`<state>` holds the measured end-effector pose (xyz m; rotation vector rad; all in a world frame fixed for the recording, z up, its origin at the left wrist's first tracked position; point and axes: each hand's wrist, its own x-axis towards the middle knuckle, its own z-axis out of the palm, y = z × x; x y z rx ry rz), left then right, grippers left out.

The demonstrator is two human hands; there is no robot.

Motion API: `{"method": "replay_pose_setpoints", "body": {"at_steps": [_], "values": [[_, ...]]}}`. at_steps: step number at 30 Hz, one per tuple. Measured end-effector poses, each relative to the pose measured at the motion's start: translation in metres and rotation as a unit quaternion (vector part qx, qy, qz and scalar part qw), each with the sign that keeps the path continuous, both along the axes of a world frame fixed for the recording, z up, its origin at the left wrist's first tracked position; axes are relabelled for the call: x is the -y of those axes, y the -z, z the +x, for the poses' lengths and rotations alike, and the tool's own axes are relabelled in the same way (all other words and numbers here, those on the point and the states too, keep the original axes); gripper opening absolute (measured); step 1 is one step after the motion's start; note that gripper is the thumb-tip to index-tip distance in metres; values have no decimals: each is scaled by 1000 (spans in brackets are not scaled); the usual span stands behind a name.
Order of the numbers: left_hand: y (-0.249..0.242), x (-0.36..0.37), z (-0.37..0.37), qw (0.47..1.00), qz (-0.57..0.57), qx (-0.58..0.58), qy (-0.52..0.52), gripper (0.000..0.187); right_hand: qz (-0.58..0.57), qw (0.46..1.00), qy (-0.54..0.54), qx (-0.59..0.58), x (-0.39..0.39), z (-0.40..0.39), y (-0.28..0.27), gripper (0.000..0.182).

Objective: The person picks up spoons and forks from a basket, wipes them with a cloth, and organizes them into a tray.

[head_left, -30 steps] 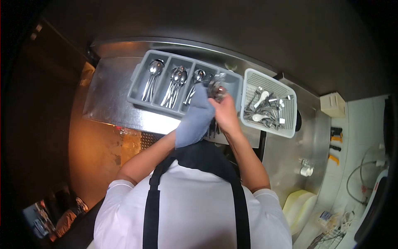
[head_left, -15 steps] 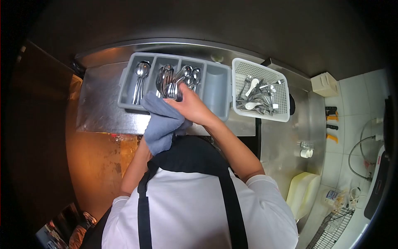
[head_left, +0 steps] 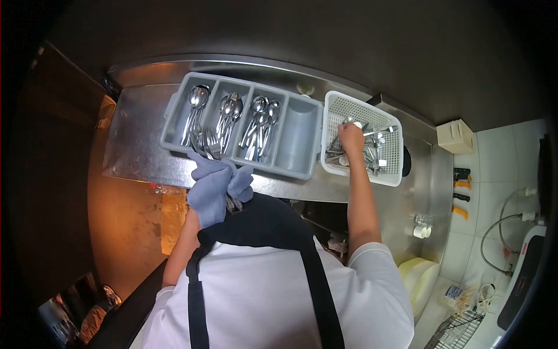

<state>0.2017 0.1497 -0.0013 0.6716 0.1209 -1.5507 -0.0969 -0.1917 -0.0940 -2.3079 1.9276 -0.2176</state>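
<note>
A blue-grey cloth (head_left: 210,187) is bunched over my left hand (head_left: 194,217), which grips it in front of the tray; most of its fingers are hidden. Several forks (head_left: 208,143) stick up from the cloth's top edge over the tray's near rim. My right hand (head_left: 351,139) reaches into a white perforated basket (head_left: 330,168), fingers closed down among mixed cutlery (head_left: 375,152); what they pinch is hidden. The grey cutlery tray (head_left: 299,139) holds spoons (head_left: 197,99) in the left compartment and more cutlery in the two middle ones. Its right compartment shows a bare bottom.
The tray and basket stand on a steel counter (head_left: 136,139) against a raised back edge. To the right are small white cups (head_left: 422,232), knives (head_left: 461,198) on the tiled wall and a beige box (head_left: 455,136). A pale yellow container (head_left: 417,279) stands lower right.
My right hand has left the forks and cloth above the tray and moved right into the basket. My left hand with the cloth has shifted slightly left; forks now show above the cloth.
</note>
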Motion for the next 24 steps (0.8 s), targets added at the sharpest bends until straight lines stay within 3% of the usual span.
{"method": "replay_pose_setpoints", "body": {"at_steps": [4,11,13,24], "values": [[6,-5,-7,999,37,27,-12,5,67,989,-17,-134,16,-11,20,44],[8,-9,-18,996,66,50,-35,5,-27,988,-31,-151,48,-34,59,23],[8,-9,-20,995,68,54,-40,6,-61,990,-37,-119,33,-24,42,19],[8,-18,-22,992,87,69,-67,6,10,984,-39,-172,43,-31,47,22]]}}
